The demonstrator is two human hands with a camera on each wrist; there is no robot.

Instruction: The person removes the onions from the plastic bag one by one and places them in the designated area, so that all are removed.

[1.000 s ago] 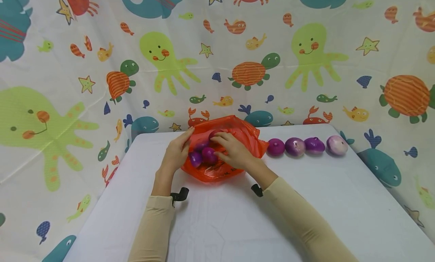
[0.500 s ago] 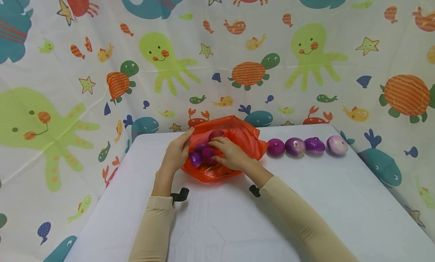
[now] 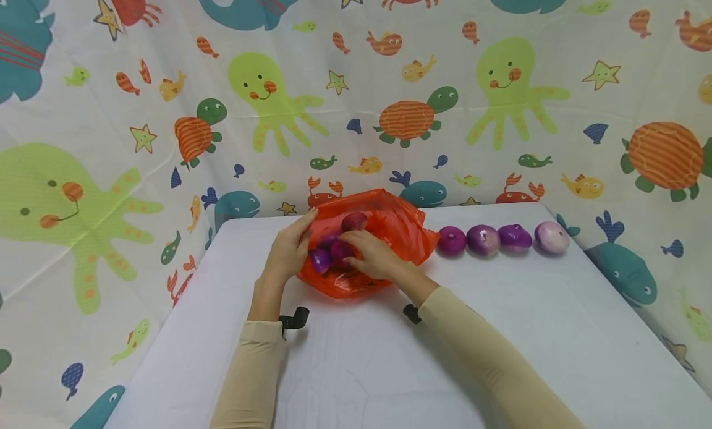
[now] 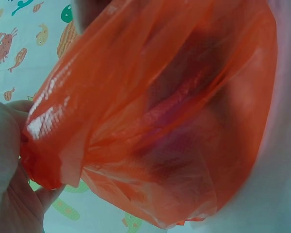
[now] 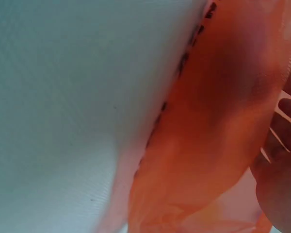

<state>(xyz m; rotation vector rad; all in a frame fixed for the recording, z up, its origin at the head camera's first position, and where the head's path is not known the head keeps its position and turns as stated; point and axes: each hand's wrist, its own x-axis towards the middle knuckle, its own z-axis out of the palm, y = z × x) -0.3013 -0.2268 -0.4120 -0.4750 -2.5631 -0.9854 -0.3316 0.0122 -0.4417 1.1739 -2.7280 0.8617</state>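
Observation:
A red plastic bag (image 3: 400,222) lies on its side on the table, its mouth towards the left. My left hand (image 3: 288,246) grips the bag's rim; in the left wrist view the bunched plastic (image 4: 48,160) sits between thumb and fingers. Inside the mouth are several red onions, among them a dark one (image 3: 354,221) at the back and a glossy purple one (image 3: 319,261) at the front. My right hand (image 3: 374,254) reaches in, its fingers and thumb around a red onion (image 3: 340,253). In the right wrist view the bag (image 5: 208,136) hides the onions.
To the right of the bag, several onions stand in a row: a purple one (image 3: 451,241), two purple-and-white ones (image 3: 483,241) (image 3: 515,238) and a pale one (image 3: 551,238). A white cloth covers the table (image 3: 345,367). A sea-animal curtain (image 3: 356,64) hangs behind.
My right hand has moved left and slightly down, from beside the dark onion at the back onto the onion in front of it. The left hand and the bag have stayed put.

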